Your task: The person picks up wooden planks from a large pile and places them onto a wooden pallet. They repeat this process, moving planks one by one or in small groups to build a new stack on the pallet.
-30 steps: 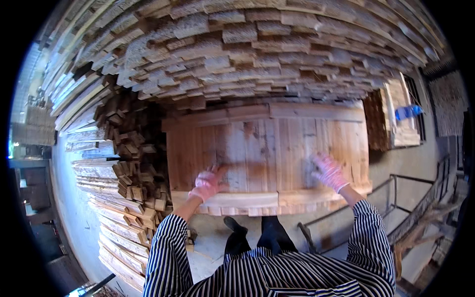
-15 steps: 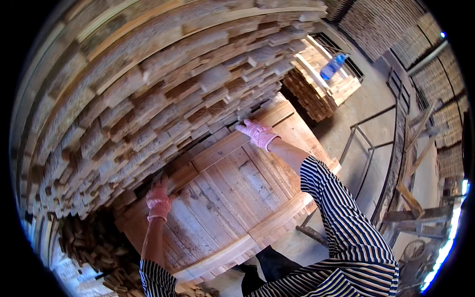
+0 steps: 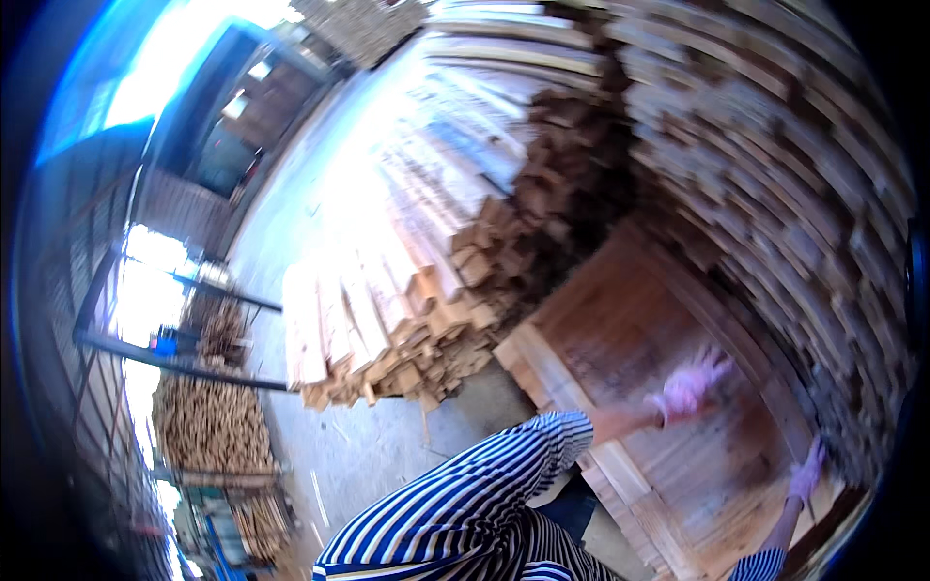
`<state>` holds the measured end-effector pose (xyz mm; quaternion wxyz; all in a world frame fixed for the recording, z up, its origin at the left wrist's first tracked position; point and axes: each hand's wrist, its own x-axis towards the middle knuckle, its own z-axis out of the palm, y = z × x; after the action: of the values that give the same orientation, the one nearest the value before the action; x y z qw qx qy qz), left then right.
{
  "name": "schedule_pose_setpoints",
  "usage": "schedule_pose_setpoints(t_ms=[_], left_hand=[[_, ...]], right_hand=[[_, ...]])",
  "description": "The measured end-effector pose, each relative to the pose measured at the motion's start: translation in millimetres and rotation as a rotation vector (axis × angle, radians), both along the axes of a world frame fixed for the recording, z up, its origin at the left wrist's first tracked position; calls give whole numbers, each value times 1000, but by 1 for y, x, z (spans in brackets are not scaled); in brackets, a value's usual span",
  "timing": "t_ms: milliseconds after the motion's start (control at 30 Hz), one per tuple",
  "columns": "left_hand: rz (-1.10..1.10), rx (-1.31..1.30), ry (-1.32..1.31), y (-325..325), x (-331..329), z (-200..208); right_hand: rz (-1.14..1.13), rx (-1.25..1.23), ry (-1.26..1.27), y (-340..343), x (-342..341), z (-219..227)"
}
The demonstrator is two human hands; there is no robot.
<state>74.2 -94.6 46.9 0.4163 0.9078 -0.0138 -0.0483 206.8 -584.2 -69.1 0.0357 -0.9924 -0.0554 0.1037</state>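
A low stack of planks (image 3: 601, 320) lies in front of me, its top made of boards laid side by side with strips along the edges. My left hand (image 3: 686, 390), in a pink knit glove, is over the middle of this top, blurred, its fingers seeming stretched out. Whether it touches the boards I cannot tell. My right hand (image 3: 806, 474), also gloved in pink, is at the far right edge strip next to the tall wood pile. Its fingers look extended along the edge, with nothing visible held.
A tall wall of stacked boards (image 3: 765, 184) rises along the right. To the left, another long pile of planks (image 3: 363, 310) stands on the concrete floor (image 3: 320, 455). Farther left are a dark metal frame (image 3: 184, 360) and a bundle of sawn wood (image 3: 213, 423).
My view has swung left, bringing the other plank pile and bright doorway into sight. My left hand has moved off the far edge strip onto the middle of the top; my right stays near the edge.
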Motion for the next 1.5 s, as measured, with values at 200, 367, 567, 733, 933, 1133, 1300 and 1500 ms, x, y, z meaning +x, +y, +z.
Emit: schedule_pose_setpoints(t_ms=[200, 367, 567, 733, 933, 1133, 1300, 1500], left_hand=[[373, 65, 239, 73, -196, 40], [784, 358, 504, 203, -350, 129], [1515, 987, 596, 362, -561, 150], [1423, 841, 942, 400, -589, 202], [1333, 884, 928, 416, -603, 182], [1460, 410, 539, 420, -651, 225], [1583, -620, -466, 437, -677, 226], [1468, -943, -931, 437, -678, 245]], right_hand=[[-93, -478, 82, 96, -10, 40], [217, -269, 14, 236, -114, 65], [431, 589, 513, 493, -323, 151], [858, 935, 671, 688, -462, 206], [1086, 663, 247, 903, -540, 209], [940, 213, 525, 949, -569, 233], [903, 648, 801, 966, -512, 244], [987, 667, 753, 1001, -577, 250]])
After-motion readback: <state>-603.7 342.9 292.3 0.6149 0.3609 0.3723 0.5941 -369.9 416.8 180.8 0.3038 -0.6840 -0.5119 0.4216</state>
